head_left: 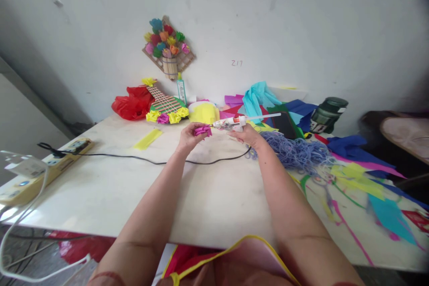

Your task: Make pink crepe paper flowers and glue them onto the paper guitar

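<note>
Over the middle of the table, my left hand (190, 137) is closed on a pink paper flower (203, 131). My right hand (247, 136) grips a white hot glue gun (229, 123), with a long glue stick (268, 116) poking out of its back. The gun's nozzle points left and is at the flower; whether they touch I cannot tell. A black cord runs from the gun across the table to the left. Behind my left hand stands a guitar-shaped craft (166, 100) with yellow and pink paper flowers along its lower edge.
A power strip (75, 147) lies at the left edge. Purple-blue shredded strands (295, 149), coloured paper scraps (358, 178) and a dark green bottle (328, 115) crowd the right. A yellow paper strip (148, 139) lies left of centre. A flower decoration (170, 66) hangs on the wall.
</note>
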### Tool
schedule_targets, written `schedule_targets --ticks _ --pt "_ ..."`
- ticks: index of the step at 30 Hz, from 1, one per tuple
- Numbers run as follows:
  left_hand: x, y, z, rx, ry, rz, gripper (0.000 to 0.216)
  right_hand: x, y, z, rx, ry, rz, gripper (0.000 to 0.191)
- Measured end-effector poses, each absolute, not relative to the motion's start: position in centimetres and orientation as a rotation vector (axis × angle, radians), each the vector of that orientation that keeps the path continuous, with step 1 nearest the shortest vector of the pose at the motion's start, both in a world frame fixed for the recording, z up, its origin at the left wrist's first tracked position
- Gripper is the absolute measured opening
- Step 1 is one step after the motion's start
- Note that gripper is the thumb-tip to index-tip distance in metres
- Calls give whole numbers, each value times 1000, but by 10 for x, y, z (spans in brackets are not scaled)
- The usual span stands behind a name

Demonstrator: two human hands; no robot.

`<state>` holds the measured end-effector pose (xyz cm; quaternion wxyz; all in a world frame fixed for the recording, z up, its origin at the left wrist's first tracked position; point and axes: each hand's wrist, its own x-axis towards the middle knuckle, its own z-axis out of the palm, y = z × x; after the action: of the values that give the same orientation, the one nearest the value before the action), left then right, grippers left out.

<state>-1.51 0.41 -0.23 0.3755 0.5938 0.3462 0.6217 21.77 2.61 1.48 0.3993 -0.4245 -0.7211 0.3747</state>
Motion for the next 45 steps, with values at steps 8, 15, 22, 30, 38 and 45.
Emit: schedule_targets --ticks 8,15,22,30,38,45 --pt "-14 1 1 1471 899 1589 36 218 26 14 -1044 -1812 968 33" --pt "-14 2 1 1440 900 1589 38 217 25 14 -988 -1828 983 32" --pt "-18 4 -2 1424 878 1607 39 215 19 20 -943 -1652 1013 33" --pt "-25 9 -2 1254 822 1704 42 208 29 4 -1282 -1734 560 33" --pt "-28 12 -5 1199 775 1717 43 182 22 -8 -1585 -2281 201 47" --pt "-24 9 -3 1233 742 1702 42 161 15 -22 -1541 -2498 31 46"
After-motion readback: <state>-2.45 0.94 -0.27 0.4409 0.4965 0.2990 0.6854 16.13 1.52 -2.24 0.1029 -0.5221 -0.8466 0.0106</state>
